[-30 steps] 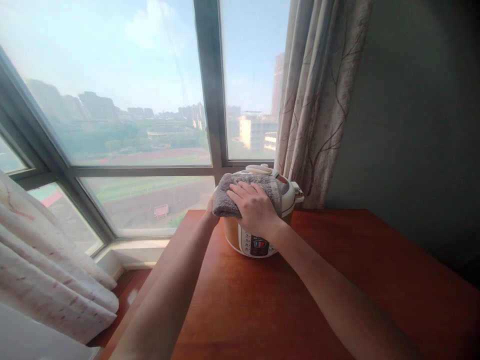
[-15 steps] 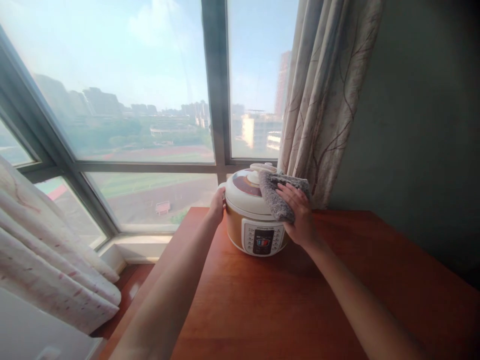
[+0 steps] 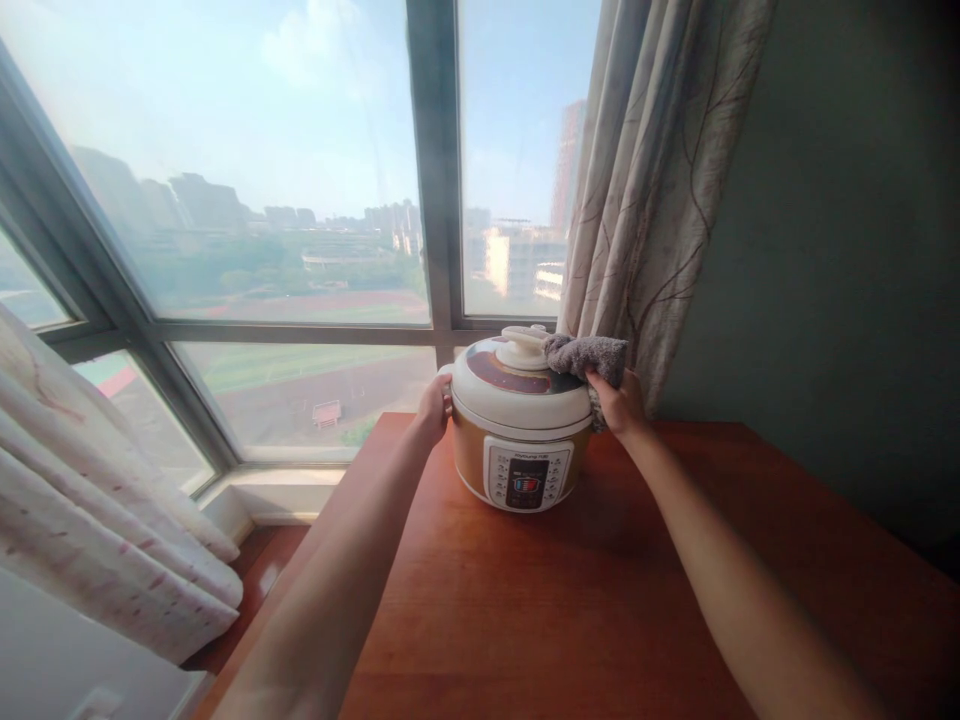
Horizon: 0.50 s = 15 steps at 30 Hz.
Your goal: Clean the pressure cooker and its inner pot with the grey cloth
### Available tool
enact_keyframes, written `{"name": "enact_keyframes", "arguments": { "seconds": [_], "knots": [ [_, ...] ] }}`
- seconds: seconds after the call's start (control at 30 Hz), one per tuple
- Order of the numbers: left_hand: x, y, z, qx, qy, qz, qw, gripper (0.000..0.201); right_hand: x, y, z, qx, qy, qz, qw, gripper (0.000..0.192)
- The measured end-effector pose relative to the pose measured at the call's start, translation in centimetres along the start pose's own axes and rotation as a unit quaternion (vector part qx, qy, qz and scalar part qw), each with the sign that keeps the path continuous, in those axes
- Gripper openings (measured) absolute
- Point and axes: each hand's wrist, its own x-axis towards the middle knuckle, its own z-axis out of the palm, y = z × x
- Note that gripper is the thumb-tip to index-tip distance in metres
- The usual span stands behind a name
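Here the cooker (image 3: 520, 425) stands upright near the far left corner of the table (image 3: 600, 600), close to the window (image 3: 225, 200) and just beside the curtain (image 3: 652, 200). It is round, with a cream lid ringed by a dark reddish band and topped by a pale knob, a golden-tan body, and a white front panel carrying small buttons and a dark display. The left hand (image 3: 433, 408) rests against the cooker's left side at the lid's rim, fingers curled around it and mostly hidden. The right hand (image 3: 619, 400) presses a grey cloth (image 3: 589, 355) onto the lid's right edge, fingers closed on the cloth; the cloth drapes over the rim and bunches toward the knob.
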Motion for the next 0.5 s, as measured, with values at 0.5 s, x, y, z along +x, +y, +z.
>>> {"name": "enact_keyframes", "arguments": {
  "seconds": [0.5],
  "knots": [
    [-0.1, 0.3, -0.1, -0.005, -0.019, -0.002, 1.000, 0.023, -6.4, -3.9, 2.3, -0.175, -0.017, -0.228, 0.958, 0.055]
  ]
}}
